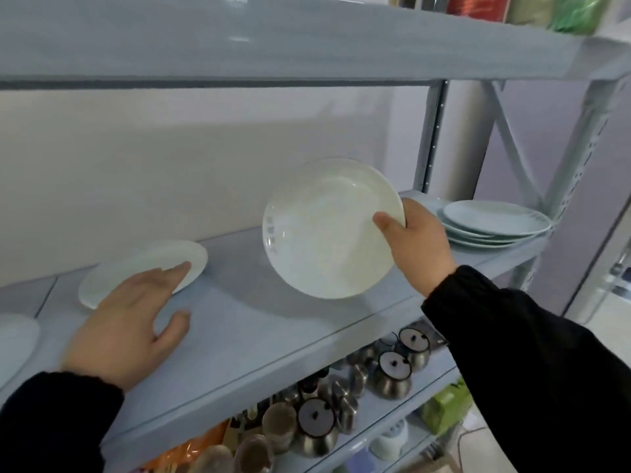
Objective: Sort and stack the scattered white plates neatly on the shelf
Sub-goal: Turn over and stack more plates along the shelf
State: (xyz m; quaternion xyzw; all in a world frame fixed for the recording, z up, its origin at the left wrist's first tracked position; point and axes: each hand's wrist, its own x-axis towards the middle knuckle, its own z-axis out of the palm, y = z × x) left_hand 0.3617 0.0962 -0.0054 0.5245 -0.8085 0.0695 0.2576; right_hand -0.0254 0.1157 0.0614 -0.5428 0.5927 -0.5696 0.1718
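My right hand [415, 242] grips a white plate [324, 230] by its right rim and holds it tilted, face toward me, above the middle of the pale blue shelf [259, 322]. A second white plate [136, 264] lies flat on the shelf to the left. My left hand [133, 319] hovers over its near edge with fingers spread, fingertips reaching the rim. A stack of white plates [491, 227] sits at the shelf's right end. Part of another white plate [15, 339] shows at the far left edge.
An upper shelf [273, 39] hangs close overhead, with packages on top at the right. The shelf below holds several metal pots with dark lids [392, 372] and a green packet [445, 407]. Metal uprights and cross-braces [512, 138] close off the right end.
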